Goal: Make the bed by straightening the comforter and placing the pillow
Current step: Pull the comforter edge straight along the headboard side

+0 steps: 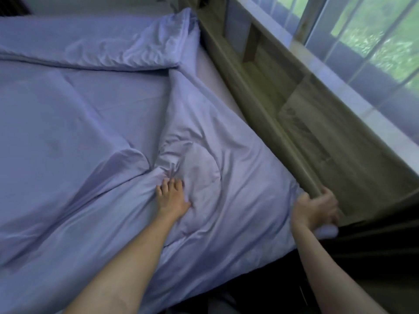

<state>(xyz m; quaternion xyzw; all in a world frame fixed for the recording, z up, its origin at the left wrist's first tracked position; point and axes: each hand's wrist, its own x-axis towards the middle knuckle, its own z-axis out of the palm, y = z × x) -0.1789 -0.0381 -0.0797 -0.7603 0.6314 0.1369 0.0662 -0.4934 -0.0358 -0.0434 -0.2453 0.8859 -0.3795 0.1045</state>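
Note:
A pale lavender comforter [79,137] covers the bed, wrinkled and bunched near the lower middle. My left hand [172,196] presses on it beside a knot of folds, fingers curled into the fabric. My right hand [316,209] is shut on the comforter's right corner at the bed's edge, next to the wooden rail. A pillow [127,46] in the same lavender cloth lies across the far end of the bed. A strip of bare sheet [208,71] shows along the right side.
A wooden headboard shelf unit [283,91] runs along the bed's right side. Behind it is a large window [374,30] with a white sill. Dark floor or bed frame [272,279] lies below the near edge.

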